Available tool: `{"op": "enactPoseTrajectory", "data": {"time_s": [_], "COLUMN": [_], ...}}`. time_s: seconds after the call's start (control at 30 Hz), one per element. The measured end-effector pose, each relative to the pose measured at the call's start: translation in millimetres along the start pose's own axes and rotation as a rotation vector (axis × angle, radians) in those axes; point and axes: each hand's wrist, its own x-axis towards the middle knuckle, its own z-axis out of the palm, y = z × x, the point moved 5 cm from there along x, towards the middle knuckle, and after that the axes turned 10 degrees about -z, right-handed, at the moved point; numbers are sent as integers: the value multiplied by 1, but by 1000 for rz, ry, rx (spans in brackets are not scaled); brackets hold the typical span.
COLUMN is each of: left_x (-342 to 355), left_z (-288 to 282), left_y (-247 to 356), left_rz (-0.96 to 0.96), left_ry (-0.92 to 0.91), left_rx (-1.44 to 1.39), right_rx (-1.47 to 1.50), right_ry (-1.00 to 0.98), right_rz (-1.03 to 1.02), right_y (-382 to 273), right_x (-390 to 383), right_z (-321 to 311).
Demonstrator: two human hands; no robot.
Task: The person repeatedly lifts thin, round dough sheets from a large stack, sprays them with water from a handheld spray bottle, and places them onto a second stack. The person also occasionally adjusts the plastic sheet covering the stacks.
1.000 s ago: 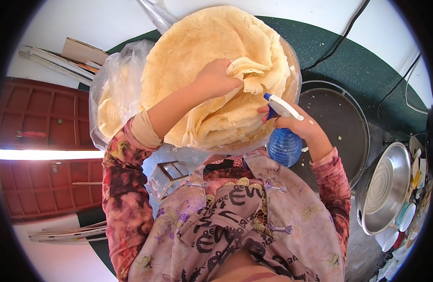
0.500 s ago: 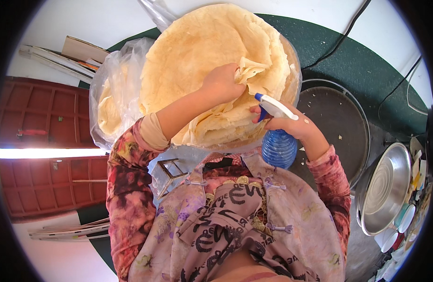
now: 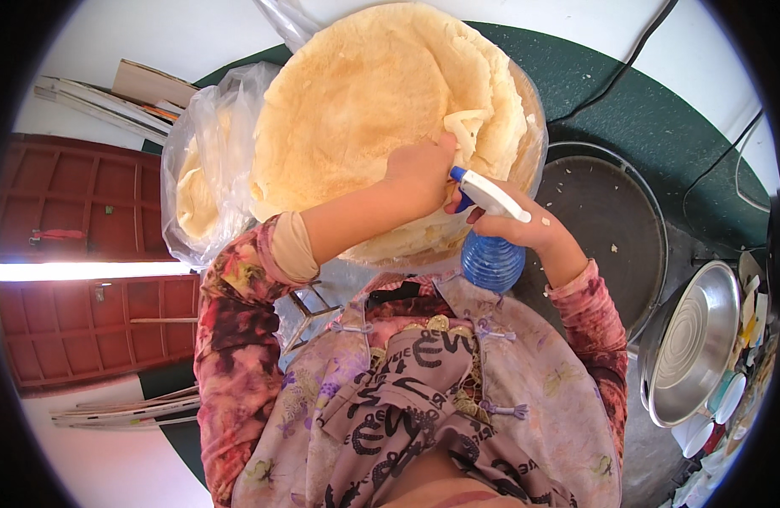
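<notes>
Now closer together; left hand (image 3: 420, 176) on flatbread (image 3: 356, 93), right hand (image 3: 532, 232) holding sprayer (image 3: 493, 261).

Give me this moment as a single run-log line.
left hand: gripping flatbread edge | right hand: holding blue spray bottle | nearby: plastic bag, metal basin

1. You are working in bright, even light; the flatbread stack (image 3: 347, 93) is showing only soft shadows among its folds.
2. A white strip is glaring between the red doors (image 3: 93, 330) on your left, burning out detail and fringing violet near the rim.
3. The clear plastic bag (image 3: 237, 135) and steel basin (image 3: 703, 313) are catching pale highlights, while the round black griddle (image 3: 597, 216) is reading dark.
4. Your fisheye lens is bowing the green wall band (image 3: 678, 135), and black vignetting is swallowing the corners.
5. Clutter (image 3: 749, 313) at your far right is smearing; the centre is looking sharp.
</notes>
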Motion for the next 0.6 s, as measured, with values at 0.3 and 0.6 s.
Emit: {"op": "enactPoseTrajectory", "data": {"time_s": [0.3, 0.6], "left_x": [5, -5], "left_z": [-7, -64], "left_y": [-8, -33], "left_rz": [-60, -38], "left_ry": [53, 274], "left_rx": [49, -77], "right_rx": [-270, -911], "right_ry": [23, -188], "right_rz": [-205, -278], "right_y": [-10, 3], "right_x": [-17, 5], "right_z": [2, 22]}}
